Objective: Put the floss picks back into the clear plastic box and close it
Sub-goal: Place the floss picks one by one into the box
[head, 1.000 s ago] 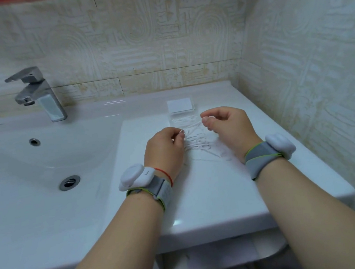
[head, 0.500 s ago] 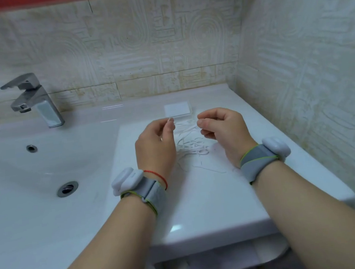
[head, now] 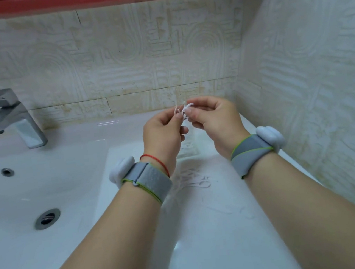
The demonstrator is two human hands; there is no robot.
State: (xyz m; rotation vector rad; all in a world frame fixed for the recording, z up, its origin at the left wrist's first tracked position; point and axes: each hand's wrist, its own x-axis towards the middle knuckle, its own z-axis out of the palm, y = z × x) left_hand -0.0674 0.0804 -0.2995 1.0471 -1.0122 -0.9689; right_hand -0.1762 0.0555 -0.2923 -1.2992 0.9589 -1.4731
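Pinching from both sides, the left hand and the right hand meet in the air above the counter with a small bunch of white floss picks caught between their thumbs and forefingers. The other fingers of each hand are curled loosely underneath and hold nothing that I can make out. Bringing the bunch up to both hands looks like a way to even it out, so the picks lie side by side before they go into a narrow container. The clear plastic box sits on the counter directly below and slightly beyond the hands, open side up as far as its faint outline shows; whether a lid is attached cannot be told. The held picks stand roughly upright, long axes pointing up and toward the tiled wall, though they cross one another and which end is the floss head is too small to read. Nearer the body, between the two wrists, a scatter of loose picks lies flat on the counter, splayed in several directions, the clearest one running across from left to right. By my reading the task is early: most picks remain outside the box. The faucet and basin lie well apart to the left.
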